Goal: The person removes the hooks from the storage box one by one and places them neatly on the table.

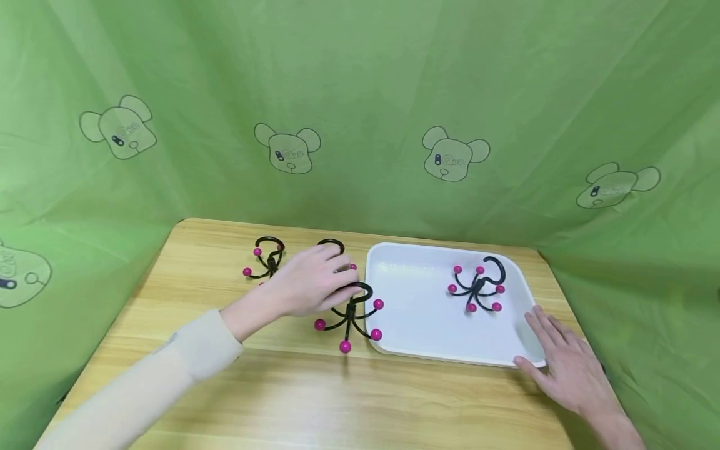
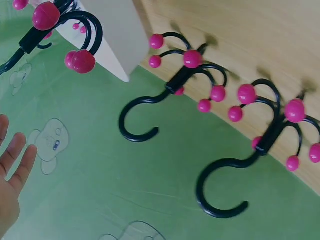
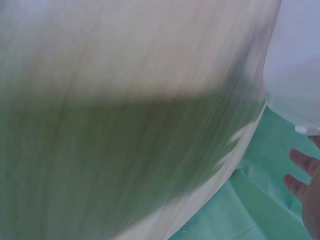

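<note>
My left hand (image 1: 316, 280) holds a black hanger (image 1: 351, 312) by its curved top hook. Several arms with pink ball tips spread below it, just left of the white tray. In the left wrist view this hanger (image 2: 35, 37) appears at upper left; some fingers (image 2: 15, 157) stand spread below it, and the grip is out of frame. Another such hanger (image 1: 478, 286) lies in the tray (image 1: 416, 347). Against the tray's right rim rests my right hand (image 1: 570, 365), fingers extended, thumb by the front corner.
Two matching hangers stand on the wooden table (image 1: 253, 400): one at far left (image 1: 272, 264), one behind my left hand with its hook (image 1: 332, 242) showing. Green curtain (image 1: 360, 81) surrounds the table at the back and sides.
</note>
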A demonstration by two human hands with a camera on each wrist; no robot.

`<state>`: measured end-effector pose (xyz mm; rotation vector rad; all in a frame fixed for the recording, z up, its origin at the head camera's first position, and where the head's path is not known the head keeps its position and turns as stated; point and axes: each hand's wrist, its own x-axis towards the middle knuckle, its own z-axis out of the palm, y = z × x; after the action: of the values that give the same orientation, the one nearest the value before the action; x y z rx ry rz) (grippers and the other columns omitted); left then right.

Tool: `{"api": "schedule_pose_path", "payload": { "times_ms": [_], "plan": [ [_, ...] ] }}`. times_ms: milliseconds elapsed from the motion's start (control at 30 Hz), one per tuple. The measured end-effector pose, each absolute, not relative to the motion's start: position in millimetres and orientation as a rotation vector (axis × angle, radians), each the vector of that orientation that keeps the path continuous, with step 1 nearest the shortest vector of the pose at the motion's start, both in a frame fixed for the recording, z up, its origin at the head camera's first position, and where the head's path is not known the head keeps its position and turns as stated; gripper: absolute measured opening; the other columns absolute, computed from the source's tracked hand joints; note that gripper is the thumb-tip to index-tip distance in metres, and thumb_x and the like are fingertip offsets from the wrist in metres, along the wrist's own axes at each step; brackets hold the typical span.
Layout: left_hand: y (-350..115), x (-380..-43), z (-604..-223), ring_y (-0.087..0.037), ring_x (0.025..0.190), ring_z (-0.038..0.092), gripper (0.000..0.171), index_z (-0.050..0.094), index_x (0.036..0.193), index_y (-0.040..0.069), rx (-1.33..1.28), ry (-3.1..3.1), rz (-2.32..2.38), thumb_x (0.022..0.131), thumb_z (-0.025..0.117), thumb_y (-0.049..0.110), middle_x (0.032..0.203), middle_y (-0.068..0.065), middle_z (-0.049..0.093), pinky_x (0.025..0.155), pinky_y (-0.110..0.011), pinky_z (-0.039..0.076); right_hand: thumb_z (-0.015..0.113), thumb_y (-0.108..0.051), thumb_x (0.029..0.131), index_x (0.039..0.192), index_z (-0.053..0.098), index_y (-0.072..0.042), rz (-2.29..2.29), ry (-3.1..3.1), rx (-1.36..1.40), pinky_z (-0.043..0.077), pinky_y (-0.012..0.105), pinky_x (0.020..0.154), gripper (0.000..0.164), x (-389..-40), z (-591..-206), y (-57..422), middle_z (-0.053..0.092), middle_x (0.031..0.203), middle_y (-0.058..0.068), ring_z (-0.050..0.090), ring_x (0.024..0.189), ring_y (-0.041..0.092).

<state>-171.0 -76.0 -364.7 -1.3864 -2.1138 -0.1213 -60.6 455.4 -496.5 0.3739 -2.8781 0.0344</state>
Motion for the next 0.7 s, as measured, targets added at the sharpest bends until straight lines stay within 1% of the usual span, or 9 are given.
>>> {"api": "schedule_pose_path", "payload": {
  "times_ms": [67,167,300,433,567,700],
  "plan": [
    [-80,-171,-367,-0.015,0.082,0.059,0.016,0.073,0.097,0.021,-1.381,-2.107,-0.135,0.097,0.074,0.037,0.09,0.007,0.07,0.069,-0.025,0.052,0.069,-0.056,0.094,0.168,0.026,-0.015,0.034,-2.876,0.377,0.034,0.068,0.112,0.095,-60,-496,455,0.022,0.178,0.01,0.039,0.149,0.048],
    [-87,-170,-372,-0.015,0.083,0.06,0.015,0.074,0.099,0.021,-1.38,-2.132,-0.129,0.097,0.074,0.037,0.09,0.006,0.069,0.068,-0.025,0.052,0.069,-0.056,0.094,0.168,0.026,-0.014,0.035,-2.878,0.376,0.034,0.068,0.113,0.095,-60,-496,455,0.023,0.177,0.01,0.038,0.151,0.047],
    [-93,-168,-377,-0.016,0.085,0.062,0.015,0.075,0.102,0.021,-1.385,-2.165,-0.132,0.1,0.07,0.036,0.092,0.005,0.07,0.071,-0.027,0.054,0.069,-0.057,0.094,0.168,0.028,-0.015,0.043,-2.886,0.362,0.035,0.068,0.113,0.095,-60,-495,455,0.024,0.177,0.01,0.036,0.154,0.046],
    [-100,-166,-384,-0.016,0.085,0.063,0.016,0.075,0.104,0.021,-1.377,-2.159,-0.129,0.098,0.072,0.036,0.091,0.005,0.069,0.073,-0.029,0.056,0.069,-0.056,0.094,0.168,0.027,-0.015,0.051,-2.887,0.362,0.034,0.068,0.112,0.094,-60,-497,455,0.023,0.177,0.01,0.033,0.155,0.045],
    [-104,-164,-390,-0.015,0.083,0.062,0.017,0.074,0.104,0.022,-1.37,-2.17,-0.107,0.097,0.074,0.036,0.088,0.006,0.066,0.073,-0.03,0.057,0.07,-0.055,0.094,0.168,0.027,-0.015,0.051,-2.877,0.368,0.034,0.068,0.112,0.094,-59,-497,455,0.023,0.177,0.01,0.035,0.154,0.046],
    [-106,-163,-397,-0.015,0.084,0.062,0.016,0.073,0.102,0.022,-1.363,-2.193,-0.139,0.097,0.074,0.036,0.088,0.006,0.066,0.072,-0.028,0.055,0.07,-0.055,0.094,0.167,0.028,-0.015,0.048,-2.869,0.369,0.035,0.068,0.112,0.094,-60,-497,455,0.024,0.177,0.011,0.039,0.15,0.048]
  ]
}}
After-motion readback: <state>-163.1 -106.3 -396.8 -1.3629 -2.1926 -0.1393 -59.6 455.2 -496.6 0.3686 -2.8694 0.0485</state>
